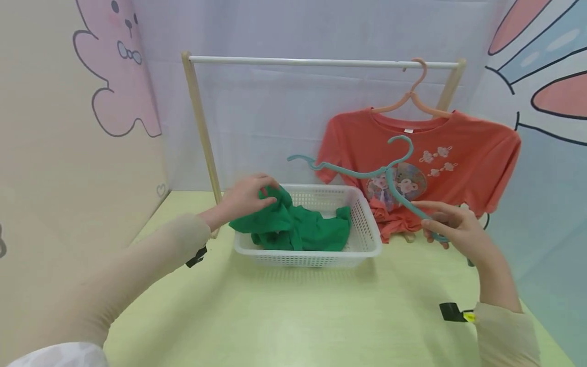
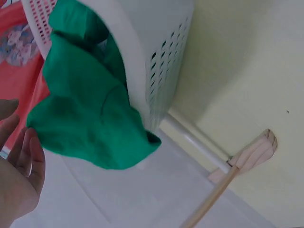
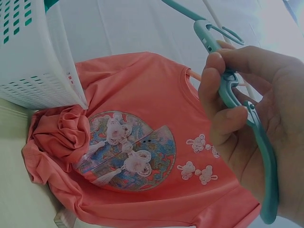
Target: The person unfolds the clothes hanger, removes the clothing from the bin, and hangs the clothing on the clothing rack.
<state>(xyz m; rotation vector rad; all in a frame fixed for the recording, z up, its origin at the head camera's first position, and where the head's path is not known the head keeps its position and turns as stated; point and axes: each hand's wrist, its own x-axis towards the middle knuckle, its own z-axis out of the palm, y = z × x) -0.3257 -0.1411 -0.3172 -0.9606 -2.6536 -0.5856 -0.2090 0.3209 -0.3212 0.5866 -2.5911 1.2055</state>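
Note:
My right hand (image 1: 458, 229) grips one arm of a teal clothes hanger (image 1: 362, 174), holding it up in front of a coral shirt (image 1: 440, 178). In the right wrist view, fingers and thumb close round the hanger (image 3: 268, 175) near a joint in its arm. My left hand (image 1: 249, 196) is over the left side of a white basket (image 1: 307, 260), at a raised part of a green cloth garment (image 1: 316, 229). Up close in the left wrist view, loosely bent fingertips touch the edge of the green garment (image 2: 90, 109), which drapes over the basket rim; the thumb stays apart.
Behind the basket stands a rack with a white rail (image 1: 298, 61) and wooden legs (image 1: 202, 122). The coral shirt hangs at its right end on an orange hanger (image 1: 390, 107). Its lower part bunches beside the basket on the pale yellow-green table (image 1: 293, 311). Walls with cartoon drawings flank the table.

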